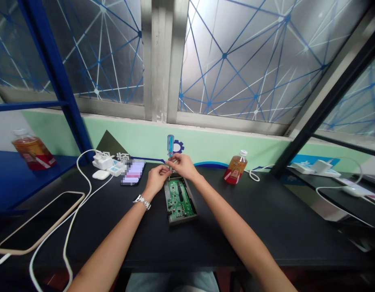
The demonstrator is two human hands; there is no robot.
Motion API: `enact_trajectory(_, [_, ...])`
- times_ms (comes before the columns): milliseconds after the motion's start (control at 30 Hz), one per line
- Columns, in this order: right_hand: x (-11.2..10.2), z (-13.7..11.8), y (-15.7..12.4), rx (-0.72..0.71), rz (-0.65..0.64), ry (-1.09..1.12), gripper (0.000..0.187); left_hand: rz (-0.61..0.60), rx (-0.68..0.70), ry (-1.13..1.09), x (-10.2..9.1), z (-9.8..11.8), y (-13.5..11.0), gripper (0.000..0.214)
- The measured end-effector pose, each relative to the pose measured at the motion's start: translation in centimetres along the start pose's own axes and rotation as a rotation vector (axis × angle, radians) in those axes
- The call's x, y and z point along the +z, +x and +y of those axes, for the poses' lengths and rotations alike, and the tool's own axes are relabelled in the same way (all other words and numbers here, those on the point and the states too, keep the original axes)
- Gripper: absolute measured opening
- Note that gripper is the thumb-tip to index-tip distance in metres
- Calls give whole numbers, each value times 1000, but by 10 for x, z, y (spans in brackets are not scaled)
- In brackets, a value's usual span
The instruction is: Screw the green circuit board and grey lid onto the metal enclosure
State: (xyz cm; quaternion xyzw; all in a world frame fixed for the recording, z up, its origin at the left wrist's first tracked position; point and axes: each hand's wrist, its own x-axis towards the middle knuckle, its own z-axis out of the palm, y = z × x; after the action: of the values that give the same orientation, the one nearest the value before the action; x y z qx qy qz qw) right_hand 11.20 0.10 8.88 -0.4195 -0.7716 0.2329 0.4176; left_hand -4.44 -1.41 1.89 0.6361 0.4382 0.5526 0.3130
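A screwdriver (171, 144) with a clear blue handle stands nearly upright at the far left corner of an open metal case (192, 217). Inside that case lies a green circuit board (179, 199). The fingers of my right hand (184, 165) are closed round the screwdriver just below its handle. My left hand (157, 179), with a silver watch at the wrist, pinches low on the shaft, just above the case's corner. The tip points down at the corner; whether it touches a screw is too small to tell.
On the black desk (236, 227), a drink bottle (235, 167) stands to the right. A lit phone (133, 173), a power strip (116, 167) and a white earbud case (100, 174) lie at the left back. White cables (74, 221) run beside a larger phone (41, 223).
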Motion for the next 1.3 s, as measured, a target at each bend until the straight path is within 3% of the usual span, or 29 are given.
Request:
enact_trajectory(233, [-7, -5, 0, 57, -220, 230, 30, -100, -34, -103, -2, 2, 1, 24])
enact_trajectory(333, [-8, -5, 1, 91, -251, 323, 27, -124, -37, -152, -1, -2, 2, 27])
enact_trajectory(533, [-7, 3, 4, 31, -197, 318, 17, -146, -23, -196, 2, -6, 3, 33])
enact_trajectory(700, [-4, 7, 6, -23, -130, 274, 18, -20, 13, -93, 4, -3, 0, 37])
enact_trajectory(1000, [3, 6, 3, 31, 17, 152, 29, 100, 45, 26, 8, -3, -3, 28])
enact_trajectory(1167, [3, 5, 3, 45, 65, 65, 31, 49, 5, -9, 5, -3, -2, 27])
enact_trajectory(1300, [-4, 1, 4, 17, -33, 79, 29, -42, 10, -29, 0, -2, -1, 24])
